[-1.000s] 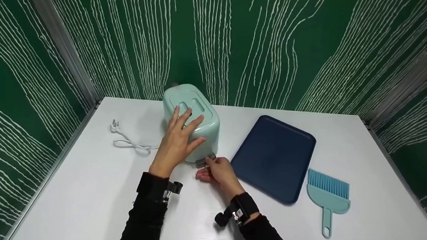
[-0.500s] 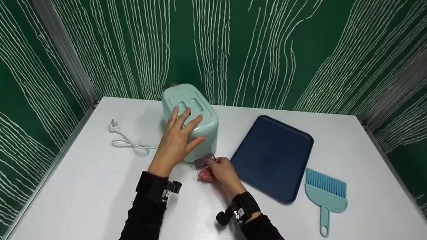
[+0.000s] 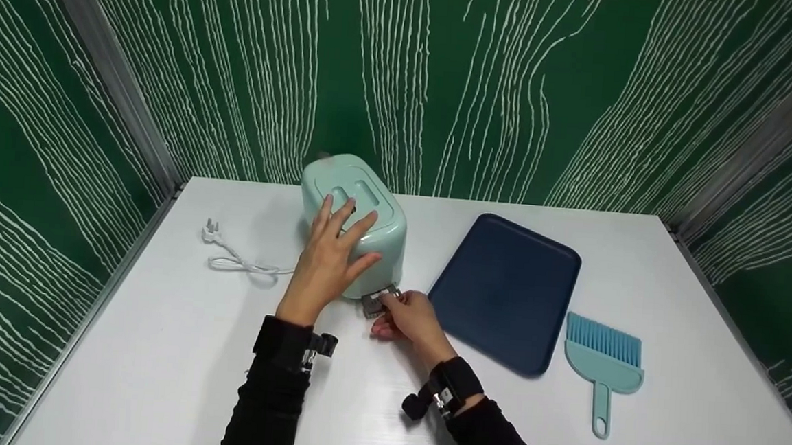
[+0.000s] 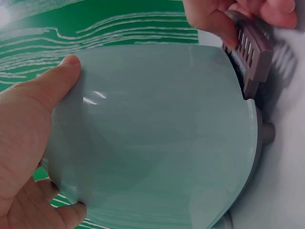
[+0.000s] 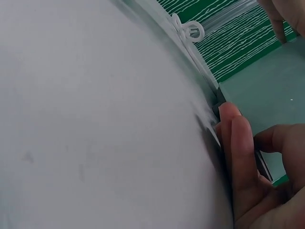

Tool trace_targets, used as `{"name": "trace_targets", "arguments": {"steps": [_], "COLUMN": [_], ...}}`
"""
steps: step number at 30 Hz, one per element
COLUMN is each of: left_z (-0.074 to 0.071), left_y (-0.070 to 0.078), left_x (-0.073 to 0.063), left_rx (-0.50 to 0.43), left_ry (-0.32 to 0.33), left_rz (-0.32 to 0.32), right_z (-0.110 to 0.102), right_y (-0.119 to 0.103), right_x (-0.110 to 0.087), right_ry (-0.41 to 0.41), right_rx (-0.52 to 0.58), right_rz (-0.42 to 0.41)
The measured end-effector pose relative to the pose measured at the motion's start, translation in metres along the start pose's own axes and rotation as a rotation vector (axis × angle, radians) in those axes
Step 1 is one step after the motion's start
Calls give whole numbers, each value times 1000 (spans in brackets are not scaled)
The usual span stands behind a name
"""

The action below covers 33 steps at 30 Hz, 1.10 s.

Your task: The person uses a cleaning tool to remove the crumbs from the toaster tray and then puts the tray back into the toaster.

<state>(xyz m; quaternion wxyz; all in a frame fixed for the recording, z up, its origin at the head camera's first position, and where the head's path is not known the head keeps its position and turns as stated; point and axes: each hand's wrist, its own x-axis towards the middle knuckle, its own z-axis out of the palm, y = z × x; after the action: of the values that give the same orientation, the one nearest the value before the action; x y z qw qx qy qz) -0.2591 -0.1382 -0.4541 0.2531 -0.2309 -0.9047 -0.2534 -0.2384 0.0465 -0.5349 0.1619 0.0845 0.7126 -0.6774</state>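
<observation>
Crumb tray edges out of the toaster

The right hand has a closed, pinching grip, thumb and fingers on the crumb tray, which juts from the low near end of the toaster. More of it shows than a second ago, so the pull looks to be working, though it seems only partly out (how much remains inside is hidden). The left hand rests open on the toaster, fingers spread over its top, thumb towards the near end; it has barely shifted, and is probably steadying the body. Left of the toaster, a white cord and plug lie on the tabletop. To its right lies a blue tray, with a brush further right, handle towards the near side.
</observation>
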Motion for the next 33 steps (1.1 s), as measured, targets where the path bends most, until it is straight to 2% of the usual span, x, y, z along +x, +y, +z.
{"name": "trace_targets", "arguments": {"steps": [8, 10, 15, 22, 29, 33], "left_z": [1, 0, -1, -1, -1, 0], "left_y": [1, 2, 2, 3, 5, 6], "left_x": [0, 1, 1, 1, 0, -1], "left_rx": [7, 11, 24, 54, 164, 188], "left_ry": [-10, -12, -18, -16, 54, 84], "left_rz": [7, 3, -9, -6, 38, 59], "right_z": [-1, 0, 3, 5, 5, 4], "right_y": [2, 1, 0, -1, -2, -2], "right_x": [0, -1, -3, -2, 0, 0], "right_ry": [49, 74, 131, 146, 124, 113], "right_rx": [-146, -154, -89, 36, 77, 68], "right_rz": [-73, -91, -111, -97, -57, -61]}}
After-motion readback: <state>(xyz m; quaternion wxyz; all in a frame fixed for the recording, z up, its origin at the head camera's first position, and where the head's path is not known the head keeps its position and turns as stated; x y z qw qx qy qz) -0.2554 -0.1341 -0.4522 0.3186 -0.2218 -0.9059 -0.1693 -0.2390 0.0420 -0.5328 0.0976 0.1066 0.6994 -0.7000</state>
